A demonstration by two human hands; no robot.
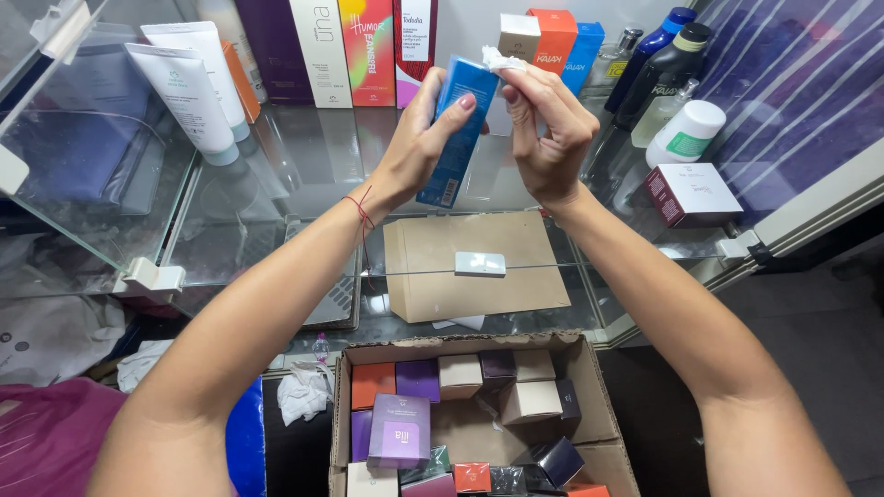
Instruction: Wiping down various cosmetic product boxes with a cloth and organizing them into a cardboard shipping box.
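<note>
Your left hand is wrapped around a tall blue box, thumb on its front face and fingers behind, holding it upright with a slight tilt above the glass shelf. Your right hand is at the top end of that box, fingers pinched together on a small white wad that looks like tissue or cloth, pressed against the box's upper corner. Both hands are closed on what they hold. A thin red string circles your left wrist.

On the shelf behind the hands stand more boxes, among them an orange box and a small beige box, with two dark bottles to the right and a white jar near them. Two white tubes lean at the left. A white-and-maroon box lies at the right edge of the shelf.

Under the glass lies a brown envelope. Below your forearms sits an open cardboard carton filled with small boxes, a purple box standing near its front left. A crumpled white cloth lies just left of the carton.
</note>
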